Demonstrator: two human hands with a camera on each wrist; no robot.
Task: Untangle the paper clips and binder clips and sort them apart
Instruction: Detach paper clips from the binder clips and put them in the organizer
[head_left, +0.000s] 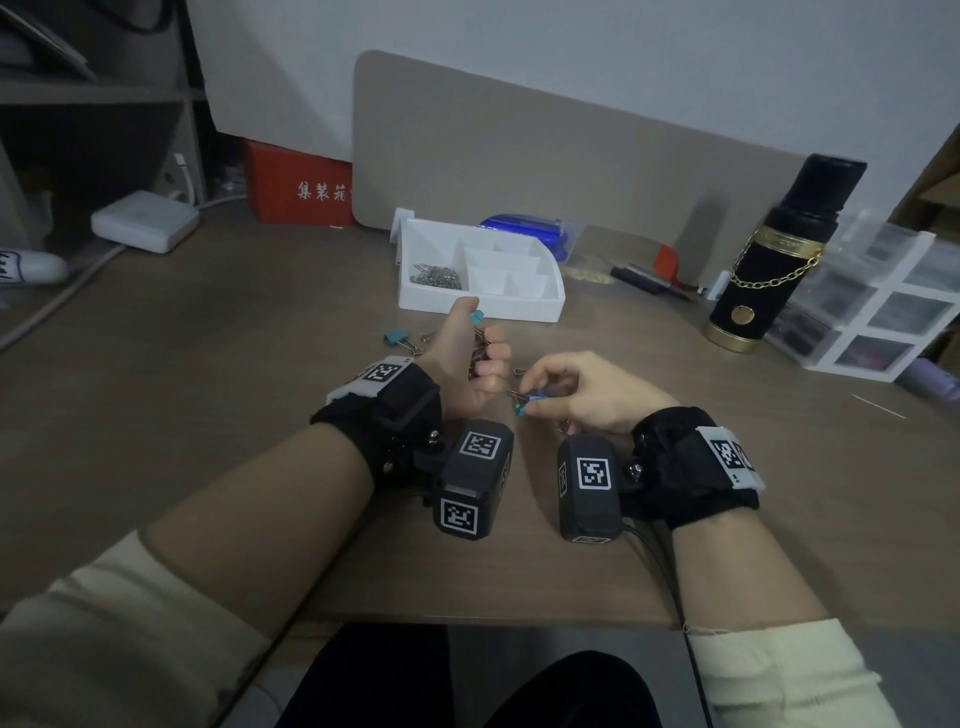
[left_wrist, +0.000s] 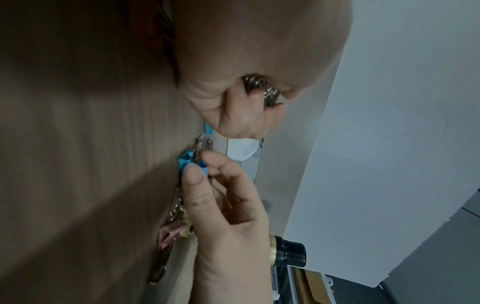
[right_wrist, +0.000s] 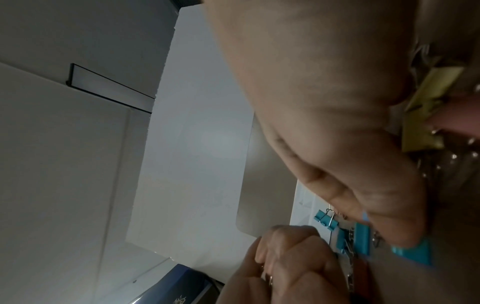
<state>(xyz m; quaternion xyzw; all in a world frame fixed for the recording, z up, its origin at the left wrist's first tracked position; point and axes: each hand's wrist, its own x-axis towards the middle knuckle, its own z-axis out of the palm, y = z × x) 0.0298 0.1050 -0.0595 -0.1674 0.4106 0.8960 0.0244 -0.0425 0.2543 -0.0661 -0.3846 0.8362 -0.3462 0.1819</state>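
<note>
1. The left hand is hovering just above the brown table, fingers curled round a bunch of metal paper clips, with a teal binder clip poking out at the top of the fist beside the thumb.
2. In the left wrist view, the silver paper clips are showing inside the curled fingers of that hand.
3. The right hand is reaching down to the table, thumb and forefinger pinching a blue binder clip that is sitting in a small tangle of clips.
4. The left wrist view is showing this pinch closely: the right hand is gripping the blue binder clip, with another teal clip touching it and lying on the table.
5. Under the right palm, a yellow binder clip and a pink one are lying among wire loops; how they are linked is too blurred to tell.
6. A separate teal binder clip is lying alone on the table, left of the left hand.
7. A white divided organizer tray is standing just beyond the hands, its left compartment holding a heap of loose paper clips.
8. A black and gold bottle is standing to the right, well apart from the clips, next to clear drawer boxes.
</note>
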